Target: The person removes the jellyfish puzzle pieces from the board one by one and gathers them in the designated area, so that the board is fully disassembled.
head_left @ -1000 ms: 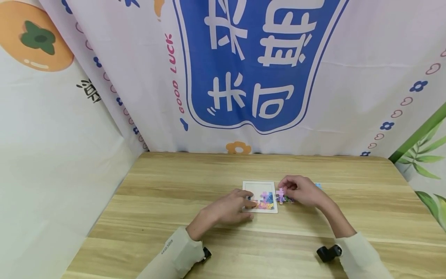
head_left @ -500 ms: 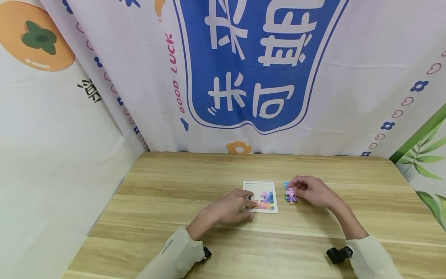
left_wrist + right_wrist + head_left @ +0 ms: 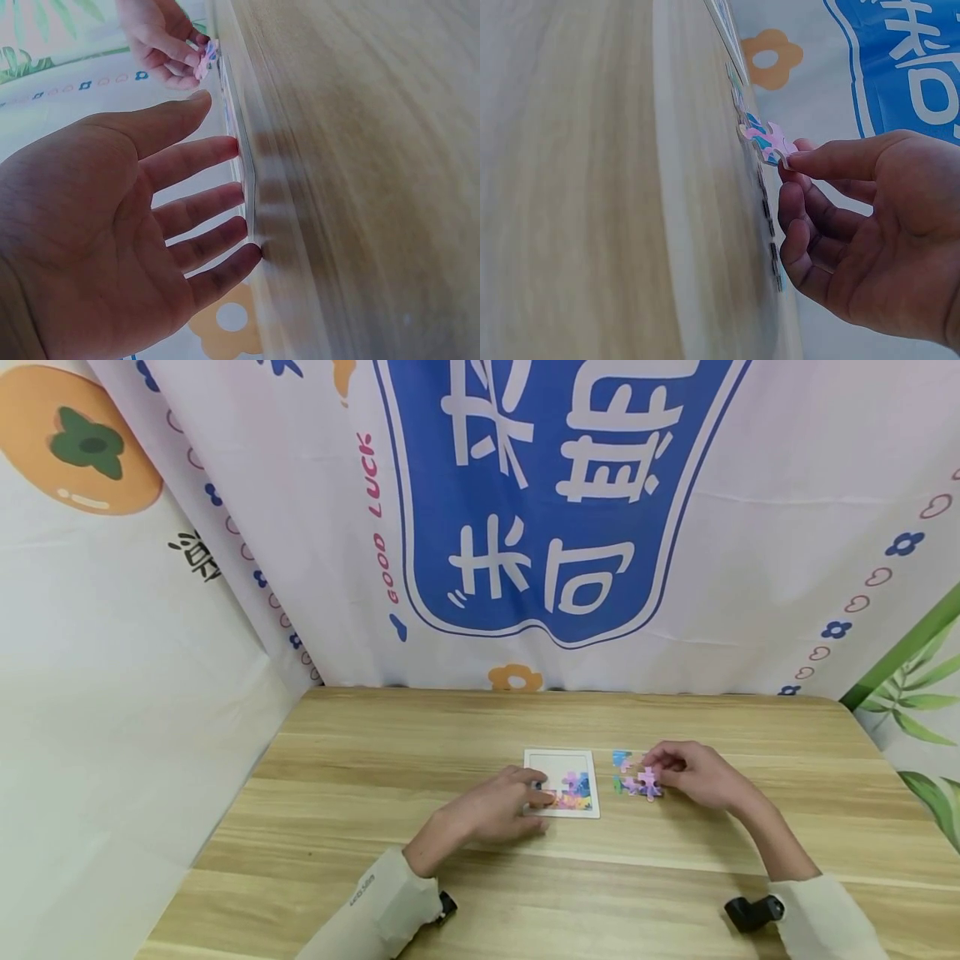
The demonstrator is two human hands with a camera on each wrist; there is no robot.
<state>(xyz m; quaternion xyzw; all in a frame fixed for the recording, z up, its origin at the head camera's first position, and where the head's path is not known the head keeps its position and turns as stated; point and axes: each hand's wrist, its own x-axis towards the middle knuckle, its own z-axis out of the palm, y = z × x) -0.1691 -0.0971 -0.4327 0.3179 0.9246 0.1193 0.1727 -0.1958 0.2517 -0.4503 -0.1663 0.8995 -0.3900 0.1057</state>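
Note:
My right hand pinches a pink and purple jigsaw piece between thumb and fingertips, tilted a little above the table in the right wrist view. Several loose jigsaw pieces lie just left of that hand, some partly hidden by it. A white-bordered puzzle tray lies flat left of them, with colourful pieces along its lower and right part. My left hand has its fingers extended, with fingertips resting on the tray's left side; in the head view this hand covers that edge.
The wooden table runs back to a white printed cloth. Another light cloth hangs along the left side. Black wrist cameras sit by the sleeves.
My right hand has moved right, away from the tray, carrying the pinched jigsaw piece and uncovering loose pieces on the table. The left hand stays on the tray.

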